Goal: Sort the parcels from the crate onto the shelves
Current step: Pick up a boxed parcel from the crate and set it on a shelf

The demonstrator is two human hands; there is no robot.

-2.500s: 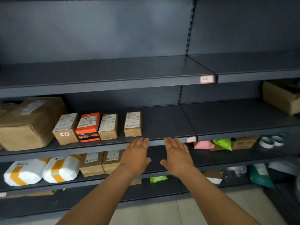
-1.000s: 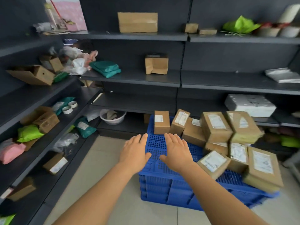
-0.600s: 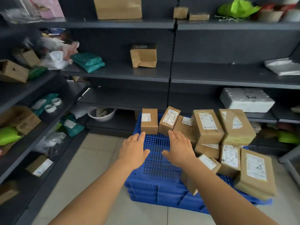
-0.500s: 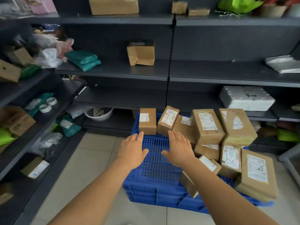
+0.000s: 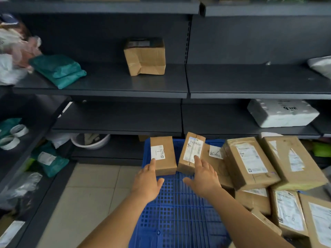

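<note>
Here, both hands outstretched over the blue crate (image 5: 172,208), fingers straight and spread, neither grip closed on anything. Left hand (image 5: 147,183) with its fingertips at the near left edge of the small upright parcel (image 5: 163,155) bearing a white handwritten label; whether touching or just short of it, hard to say. Right hand (image 5: 202,179) with its fingertips over the lower end of the tilted parcel (image 5: 191,155), the one with the printed barcode label, apparently in contact. Both parcels at the far end of the crate, just beside each other, with a heap of larger brown parcels (image 5: 250,161) crowding the right side. Best, probably, to settle on one parcel per hand, wrap thumb and fingers round the narrow sides, and lift straight up to avoid nudging the leaning neighbour. Worth reading each label before turning away. Dark shelves (image 5: 125,86) behind with plenty of bare space beside a dented carton (image 5: 146,57) and a teal mailer bag (image 5: 59,70).
</note>
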